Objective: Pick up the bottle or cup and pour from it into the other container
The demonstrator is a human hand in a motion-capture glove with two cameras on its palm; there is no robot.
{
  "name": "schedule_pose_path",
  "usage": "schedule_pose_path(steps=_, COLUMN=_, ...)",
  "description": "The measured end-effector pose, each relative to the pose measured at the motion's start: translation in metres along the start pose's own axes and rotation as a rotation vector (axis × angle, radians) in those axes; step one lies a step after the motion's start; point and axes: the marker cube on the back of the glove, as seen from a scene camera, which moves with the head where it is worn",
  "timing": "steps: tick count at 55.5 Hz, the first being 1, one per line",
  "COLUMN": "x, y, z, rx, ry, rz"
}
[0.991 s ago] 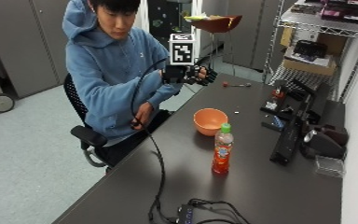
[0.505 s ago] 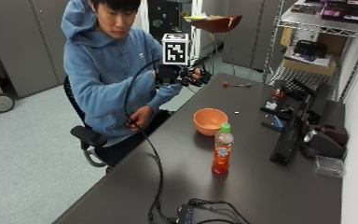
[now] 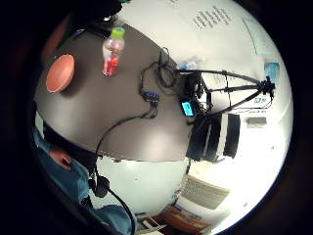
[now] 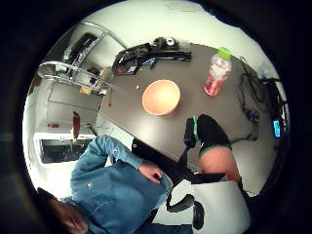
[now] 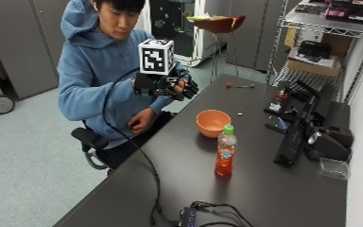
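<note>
**Nothing lifted yet — the pour is all still ahead**

The table [image 5: 187, 184] is carrying both of the task's things, and neither is being touched. The bowl [image 5: 212, 122] is sitting upright toward the person's side of the table, and as far as can be seen nothing is lying in it. The bottle [image 5: 225, 151] is standing upright just beside the bowl, toward the table's near end, apart from it, with its green cap on and orange-red drink filling most of it.

The right hand [image 5: 172, 86] is hanging in the air in front of the person's chest, well apart from bottle and bowl, its fingers loosely curled and gripping nothing. The bare hand [image 5: 141, 121] is resting in the person's lap.

So, judging from how things are lying, every step is waiting: reaching over, taking the bottle, getting its cap off, tipping it over the bowl. The cap is looking like the awkward part — one hand alone may not manage it.

The bottle's label is showing print, but it is too small to read; no brand can be made out.
</note>
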Motion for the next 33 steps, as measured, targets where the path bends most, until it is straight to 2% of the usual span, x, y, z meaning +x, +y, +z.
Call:
schedule_pose_path(steps=19, x=0.070, y=0.014, z=0.015, rx=-0.018, ry=-0.004, rz=0.083)
schedule_pose_path(steps=33, x=0.116, y=0.004, z=0.046, rx=0.111, ry=-0.138, rz=0.102)
